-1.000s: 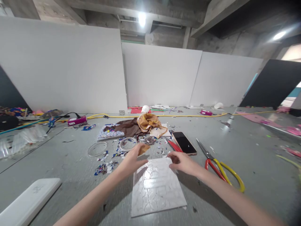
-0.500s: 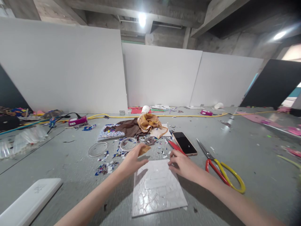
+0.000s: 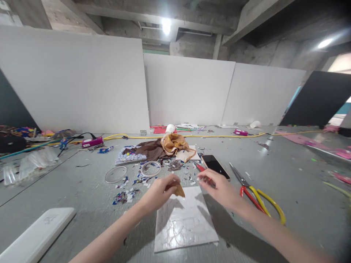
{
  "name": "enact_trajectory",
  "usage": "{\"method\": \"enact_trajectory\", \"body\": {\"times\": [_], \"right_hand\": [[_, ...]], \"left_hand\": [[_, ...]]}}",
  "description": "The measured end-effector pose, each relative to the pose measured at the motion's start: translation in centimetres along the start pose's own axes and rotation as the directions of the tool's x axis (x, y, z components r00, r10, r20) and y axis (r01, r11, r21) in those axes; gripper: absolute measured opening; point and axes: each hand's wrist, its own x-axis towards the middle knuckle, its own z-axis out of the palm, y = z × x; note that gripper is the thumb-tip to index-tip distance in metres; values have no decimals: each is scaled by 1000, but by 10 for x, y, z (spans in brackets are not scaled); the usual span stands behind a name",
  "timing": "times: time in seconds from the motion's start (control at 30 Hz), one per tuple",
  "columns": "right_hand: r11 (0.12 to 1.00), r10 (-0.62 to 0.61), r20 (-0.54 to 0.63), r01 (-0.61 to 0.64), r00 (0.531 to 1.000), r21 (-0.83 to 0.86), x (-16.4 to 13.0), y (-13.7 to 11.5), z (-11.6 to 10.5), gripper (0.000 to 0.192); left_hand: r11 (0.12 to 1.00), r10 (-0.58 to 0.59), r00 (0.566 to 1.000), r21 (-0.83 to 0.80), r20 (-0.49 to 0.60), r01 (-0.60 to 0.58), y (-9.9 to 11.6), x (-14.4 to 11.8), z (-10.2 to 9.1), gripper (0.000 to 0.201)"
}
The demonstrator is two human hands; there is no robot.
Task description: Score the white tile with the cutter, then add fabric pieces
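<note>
**A brown shard pinched over the white tile**

At the far left of the counter (image 3: pixel 287 175) lies a flat white slab (image 3: pixel 35 237), well apart from my work. Further in are two thin rings (image 3: pixel 115 174), one beside the other, and a scatter of coloured chips (image 3: pixel 124 195) between them and my left forearm.

My left hand (image 3: pixel 160 191) is closed in a narrow grip on a small brown shard (image 3: pixel 179 190), thumb and fingertips pinching it just above the far edge of the white tile (image 3: pixel 183 223). The tile lies flat in front of me, its surface crazed with crack lines (it looks broken into pieces that hang together). The shard hangs over the tile's top edge; I cannot tell whether it touches.

My right hand (image 3: pixel 219 188) hovers just beyond the tile's far right corner, fingers loosely spread and holding nothing, near the red-handled tool (image 3: pixel 200 168) and the phone (image 3: pixel 215 166). Right of those lie the scissors (image 3: pixel 256 195) with red and yellow handles, blades pointing away.

As I judge it, the pinch is light and the shard small, so it could slip and drop among the chips. Pressing on the cracked tile could shift its pieces. My free hand sits close to the phone and could nudge it.
</note>
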Motion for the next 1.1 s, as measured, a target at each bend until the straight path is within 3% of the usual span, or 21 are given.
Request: {"method": "enact_trajectory", "body": {"times": [0.1, 0.2, 0.33, 0.6, 0.73, 0.83, 1.0, 1.1], "right_hand": [[974, 120, 97, -136, 988, 180, -10, -1, 25, 21], [932, 194, 199, -244, 961, 268, -15, -4, 46, 25], [937, 207, 134, -235, 969, 259, -10, -8, 57, 16], [935, 210, 54, -217, 976, 280, -4, 4, 55, 14], [950, 169, 54, -177, 984, 256, -6, 8, 52, 24], [965, 126, 23, -128, 992, 230, -7, 9, 51, 29], [947, 138, 64, -151, 988, 283, -9, 5, 53, 16], [959, 143, 21, -144, 989, 243, -9, 5, 56, 13]], "left_hand": [[956, -17, 996, -289, 84, 40, 3, -3, 11, 26], [868, -53, 996, -490, 77, 84, 3, -4, 20, 30], [856, -111, 992, -501, 63, 128, -1, -3, 23, 26], [843, -213, 973, -487, 86, 228, -12, 1, 18, 19], [831, -249, 962, -484, 115, 273, -16, 2, 18, 19], [818, -258, 956, -496, 139, 292, -14, 2, 17, 21], [830, -247, 955, -473, 163, 295, -11, 2, 16, 20], [852, -244, 954, -431, 173, 296, -10, 2, 15, 19]]}}
